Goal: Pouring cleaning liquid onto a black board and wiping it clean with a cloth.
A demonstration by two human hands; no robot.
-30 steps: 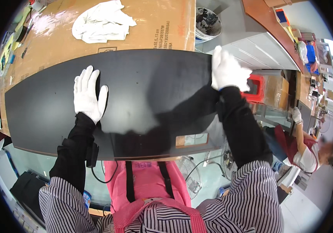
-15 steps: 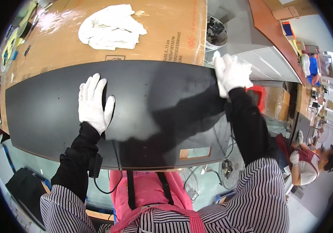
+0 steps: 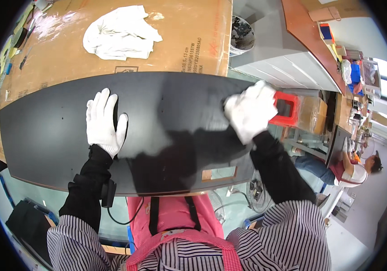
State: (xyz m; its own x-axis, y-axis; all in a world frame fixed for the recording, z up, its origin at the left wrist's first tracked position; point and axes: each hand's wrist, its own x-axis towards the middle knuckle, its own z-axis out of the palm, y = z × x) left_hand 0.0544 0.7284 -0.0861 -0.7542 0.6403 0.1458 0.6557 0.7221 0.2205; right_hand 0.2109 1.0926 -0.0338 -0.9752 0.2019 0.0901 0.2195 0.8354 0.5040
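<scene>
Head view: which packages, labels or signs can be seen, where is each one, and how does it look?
Cardboard sheet: flat, brown, behind the black panel, with dark printed marks near its right edge and a small box symbol at its front edge.
Label: small tan rectangle near the panel's front edge, right of centre.
Box: brown, glossy, right of the right hand.
No screens visible.

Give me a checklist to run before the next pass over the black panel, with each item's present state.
1. Left hand flat on black panel, bracing it: ok.
2. Right hand on the panel's right end: ok.
3. What the right hand's fingers grip: cannot tell, blurred.
4. Panel resting on cardboard-covered table: ok.
5. White cloth lying off the panel: ok.
6. Red-framed object beside the right hand, apart or touching: cannot tell.
</scene>
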